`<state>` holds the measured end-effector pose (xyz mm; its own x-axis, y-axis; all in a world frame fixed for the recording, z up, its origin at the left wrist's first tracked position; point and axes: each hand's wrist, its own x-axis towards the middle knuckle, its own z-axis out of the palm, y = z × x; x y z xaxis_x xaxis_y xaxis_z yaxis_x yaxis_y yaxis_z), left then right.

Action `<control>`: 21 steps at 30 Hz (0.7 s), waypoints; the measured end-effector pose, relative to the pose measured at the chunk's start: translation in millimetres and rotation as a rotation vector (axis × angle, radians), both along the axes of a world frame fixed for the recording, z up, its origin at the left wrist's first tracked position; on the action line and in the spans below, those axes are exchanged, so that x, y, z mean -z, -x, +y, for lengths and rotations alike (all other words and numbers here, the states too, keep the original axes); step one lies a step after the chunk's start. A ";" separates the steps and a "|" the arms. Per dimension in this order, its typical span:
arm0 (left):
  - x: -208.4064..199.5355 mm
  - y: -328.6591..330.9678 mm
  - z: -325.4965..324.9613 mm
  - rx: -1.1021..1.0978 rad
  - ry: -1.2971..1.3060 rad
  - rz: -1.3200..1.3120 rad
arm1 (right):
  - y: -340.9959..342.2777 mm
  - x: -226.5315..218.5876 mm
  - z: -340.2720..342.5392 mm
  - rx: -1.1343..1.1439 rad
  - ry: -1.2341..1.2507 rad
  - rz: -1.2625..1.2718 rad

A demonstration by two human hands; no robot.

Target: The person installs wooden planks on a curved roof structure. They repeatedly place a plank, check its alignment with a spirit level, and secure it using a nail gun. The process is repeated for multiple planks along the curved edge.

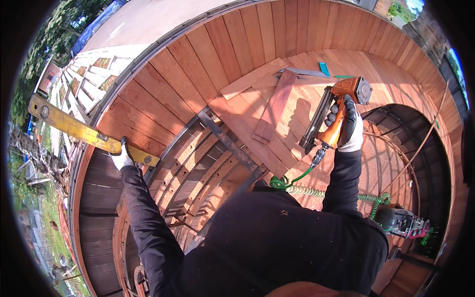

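At the left, my left hand (pixel 122 157), in a white glove with dark fingertips, grips a long yellow spirit level (pixel 74 127) near its lower end. The level lies slanted across the rim of a curved, wood-clad wall (pixel 133 116) and sticks out past it. My right hand (pixel 352 126), gloved alike, is wrapped round the handle of an orange and black nail gun (pixel 341 89). The gun is held up over the wooden boards, its long black magazine on the left side. From the fitting at its handle runs a green coiled air hose (pixel 309 190).
Loose boards (pixel 275 110) lie on the planked surface ahead, beside a flat grey piece with a teal end (pixel 324 69). Dark metal bars (pixel 230 143) cross an open frame with curved wooden ribs. A compressor (pixel 396 220) stands lower right, and a thin rod (pixel 420 148) leans across a round opening.
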<state>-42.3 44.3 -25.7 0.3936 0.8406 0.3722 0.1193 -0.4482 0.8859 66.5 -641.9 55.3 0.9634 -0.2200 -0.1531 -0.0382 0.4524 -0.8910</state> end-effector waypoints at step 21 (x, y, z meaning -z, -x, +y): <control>29.7 184.1 -227.8 -0.039 -0.002 0.136 | -98.7 111.0 -0.4 -0.414 1.986 -0.120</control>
